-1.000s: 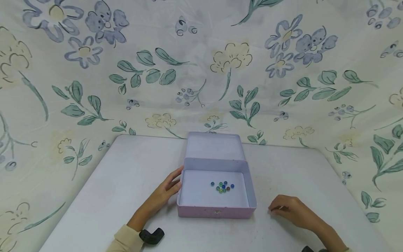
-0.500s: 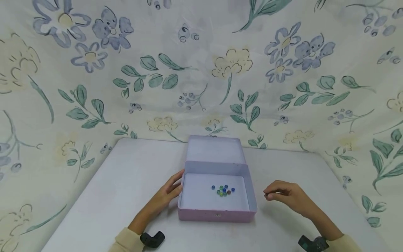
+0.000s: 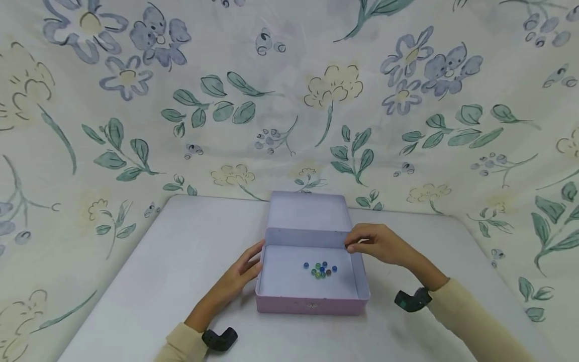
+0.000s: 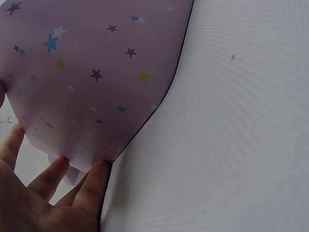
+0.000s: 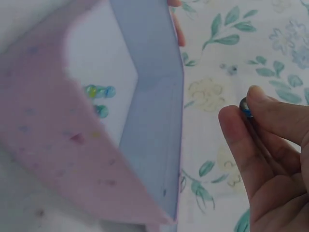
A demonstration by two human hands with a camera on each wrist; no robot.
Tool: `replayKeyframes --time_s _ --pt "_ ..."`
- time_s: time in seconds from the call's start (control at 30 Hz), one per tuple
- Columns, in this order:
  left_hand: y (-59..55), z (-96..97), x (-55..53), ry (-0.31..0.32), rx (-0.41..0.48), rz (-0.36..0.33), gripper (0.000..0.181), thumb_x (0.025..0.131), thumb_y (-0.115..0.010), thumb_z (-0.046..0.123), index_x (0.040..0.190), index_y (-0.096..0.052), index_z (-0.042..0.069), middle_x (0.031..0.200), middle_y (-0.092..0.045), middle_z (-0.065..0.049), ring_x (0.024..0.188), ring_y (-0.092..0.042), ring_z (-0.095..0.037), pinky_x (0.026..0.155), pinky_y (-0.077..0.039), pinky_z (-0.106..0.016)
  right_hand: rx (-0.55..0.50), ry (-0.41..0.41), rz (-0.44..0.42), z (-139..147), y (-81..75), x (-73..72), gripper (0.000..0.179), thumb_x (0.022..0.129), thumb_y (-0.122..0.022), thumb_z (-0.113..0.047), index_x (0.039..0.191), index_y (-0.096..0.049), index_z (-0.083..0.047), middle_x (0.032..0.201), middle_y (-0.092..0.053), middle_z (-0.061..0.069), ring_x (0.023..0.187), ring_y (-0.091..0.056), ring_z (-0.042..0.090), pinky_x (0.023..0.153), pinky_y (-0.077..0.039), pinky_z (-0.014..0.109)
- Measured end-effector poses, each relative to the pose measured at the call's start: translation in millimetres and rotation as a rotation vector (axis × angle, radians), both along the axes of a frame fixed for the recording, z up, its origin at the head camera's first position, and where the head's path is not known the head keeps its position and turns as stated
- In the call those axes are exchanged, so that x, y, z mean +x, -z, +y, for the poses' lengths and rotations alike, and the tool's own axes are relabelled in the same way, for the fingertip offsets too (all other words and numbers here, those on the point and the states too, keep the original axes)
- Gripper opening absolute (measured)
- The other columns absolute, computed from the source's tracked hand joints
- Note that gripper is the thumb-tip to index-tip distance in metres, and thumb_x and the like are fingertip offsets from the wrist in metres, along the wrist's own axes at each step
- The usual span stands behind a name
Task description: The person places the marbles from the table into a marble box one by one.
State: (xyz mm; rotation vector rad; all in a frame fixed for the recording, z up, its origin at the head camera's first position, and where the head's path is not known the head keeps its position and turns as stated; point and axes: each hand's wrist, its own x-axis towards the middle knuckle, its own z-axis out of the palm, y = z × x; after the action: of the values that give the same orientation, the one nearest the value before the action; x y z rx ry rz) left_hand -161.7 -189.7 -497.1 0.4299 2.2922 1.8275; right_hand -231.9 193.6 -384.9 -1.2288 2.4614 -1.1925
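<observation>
A lidded pink-and-lilac tin box (image 3: 312, 305) stands with its lid (image 3: 309, 212) raised at the back. Several glass marbles (image 3: 322, 270), blue, green and one brownish, lie clustered on its floor. My left hand (image 3: 229, 282) touches the box's left side with spread fingers; the left wrist view shows the fingertips (image 4: 62, 163) against the star-printed wall. Over the right rim, near the back corner, is my right hand (image 3: 382, 245). In the right wrist view its thumb and a finger pinch a small glass marble (image 5: 245, 108) with a blue band.
The box sits on a white table (image 3: 203, 226) with rounded far corners. A floral cloth (image 3: 289, 100) hangs behind and around it. Each wrist wears a black camera mount, such as the right one (image 3: 412, 300). A small clasp (image 3: 312, 305) marks the box's front.
My right hand has risen from the table right of the box and moved left and away, to the box's right rim, with the marble pinched. The left hand stays at the box's side.
</observation>
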Motion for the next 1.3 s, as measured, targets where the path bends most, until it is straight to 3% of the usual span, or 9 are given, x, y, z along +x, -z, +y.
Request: replayKeyframes --time_s 0.23,0.47,0.83,1.3 --pt "-1.0 1.2 -0.2 -0.018 -0.003 -0.016 0.06 0.106 -0.047 0.023 0.159 -0.021 0.033 0.168 -0.016 -0.009 0.152 -0.021 -0.044 0.115 -0.03 -0.067 0.058 -0.096 0.015 -41 -6.2 -19.6 0.015 0.093 -0.07 -0.013 0.107 -0.075 -0.013 0.104 -0.074 0.003 0.094 -0.066 0.008 0.084 -0.059 0.025" --pt "-1.2 0.5 -1.3 -0.021 -0.005 -0.02 0.059 0.106 -0.047 0.025 0.159 -0.021 0.035 0.168 -0.016 -0.008 0.152 -0.022 -0.044 0.115 -0.029 -0.067 0.103 -0.15 0.032 -70 0.9 -33.6 0.013 0.092 -0.071 -0.012 0.104 -0.077 -0.011 0.099 -0.073 0.001 0.088 -0.065 0.007 0.081 -0.058 0.024" --pt "0.1 2.0 -0.5 -0.029 -0.013 -0.021 0.06 0.106 -0.048 0.025 0.159 -0.022 0.033 0.168 -0.016 -0.008 0.151 -0.022 -0.044 0.114 -0.031 -0.066 0.215 -0.157 0.004 -94 21.5 -37.4 0.015 0.091 -0.071 -0.007 0.105 -0.076 -0.003 0.097 -0.072 0.004 0.086 -0.065 0.006 0.08 -0.057 0.018" --pt "1.0 1.4 -0.9 -0.023 -0.004 -0.011 0.06 0.106 -0.047 0.023 0.16 -0.022 0.03 0.168 -0.017 -0.011 0.15 -0.024 -0.047 0.114 -0.031 -0.066 0.383 -0.099 0.091 -105 45.1 -34.4 0.013 0.091 -0.071 -0.006 0.103 -0.077 -0.007 0.098 -0.074 0.001 0.087 -0.066 0.006 0.079 -0.056 0.016"
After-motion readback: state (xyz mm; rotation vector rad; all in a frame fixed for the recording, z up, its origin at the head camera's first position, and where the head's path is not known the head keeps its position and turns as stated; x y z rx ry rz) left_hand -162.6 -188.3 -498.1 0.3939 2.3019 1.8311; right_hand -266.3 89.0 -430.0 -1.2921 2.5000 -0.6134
